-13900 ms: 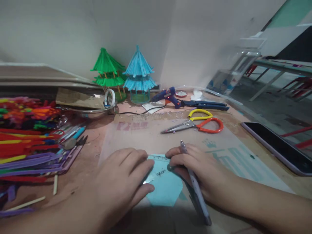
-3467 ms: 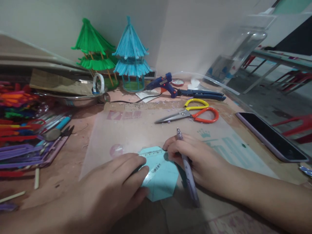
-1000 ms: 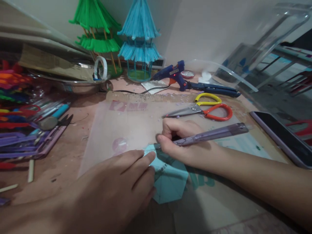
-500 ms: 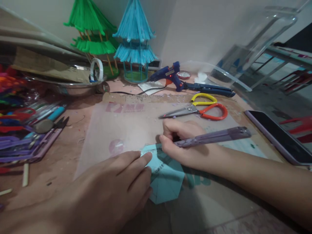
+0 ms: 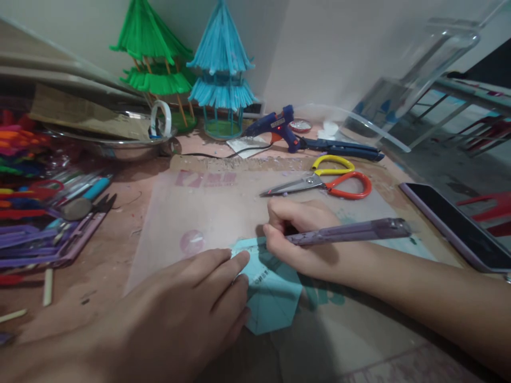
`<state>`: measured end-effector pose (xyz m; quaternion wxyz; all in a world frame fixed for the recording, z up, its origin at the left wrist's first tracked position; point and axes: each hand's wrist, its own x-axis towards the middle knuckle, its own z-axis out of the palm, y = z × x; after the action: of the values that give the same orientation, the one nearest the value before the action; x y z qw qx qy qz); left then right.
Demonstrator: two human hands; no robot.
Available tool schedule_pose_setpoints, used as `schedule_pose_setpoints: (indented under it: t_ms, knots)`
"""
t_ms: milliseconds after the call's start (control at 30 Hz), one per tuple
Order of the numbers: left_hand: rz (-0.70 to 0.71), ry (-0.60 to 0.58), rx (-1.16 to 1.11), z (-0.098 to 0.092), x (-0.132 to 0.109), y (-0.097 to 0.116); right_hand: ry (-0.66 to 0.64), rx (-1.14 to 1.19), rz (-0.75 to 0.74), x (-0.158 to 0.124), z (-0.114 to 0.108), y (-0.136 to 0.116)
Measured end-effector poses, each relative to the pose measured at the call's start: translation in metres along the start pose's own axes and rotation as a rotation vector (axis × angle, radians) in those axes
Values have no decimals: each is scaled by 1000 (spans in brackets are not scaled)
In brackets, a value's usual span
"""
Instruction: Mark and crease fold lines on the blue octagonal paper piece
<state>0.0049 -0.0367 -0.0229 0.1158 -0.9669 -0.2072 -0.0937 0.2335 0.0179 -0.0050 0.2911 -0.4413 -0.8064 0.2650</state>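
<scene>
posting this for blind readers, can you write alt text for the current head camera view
A person's left hand rests on light-blue paper while the right hand holds a purple pen over it. Beyond lie scissors and a dark-blue glue gun, with green and blue tiered model towers behind.

Beneath the scissors (image 5: 316, 180), a plastic sheet (image 5: 227, 207); just behind them, a hot-glue gun (image 5: 275, 125); behind and left, two miniature pagodas (image 5: 222, 48); farther left, a basin (image 5: 123, 146); right, a smartphone (image 5: 451, 226); in front, a paper piece (image 5: 275, 304).
</scene>
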Motion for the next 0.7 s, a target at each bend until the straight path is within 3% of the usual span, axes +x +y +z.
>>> schedule_pose_setpoints:
  t_ms: [167,267,400,533,700]
  knots:
    - [-45,-14,19,-2,1,-1,258,134,-80,0,-30,-16]
    - [-64,27,-11,-5,5,-1,287,129,-71,-5,-56,-33]
    - [-132,43,-57,-13,10,-3,133,64,-71,-18,-70,-36]
    - [-123,52,-152,-19,10,-11,-132,-63,-121,-37,-53,-19]
    - [-309,3,-348,-19,8,-20,-249,-209,-72,-48,-30,-5]
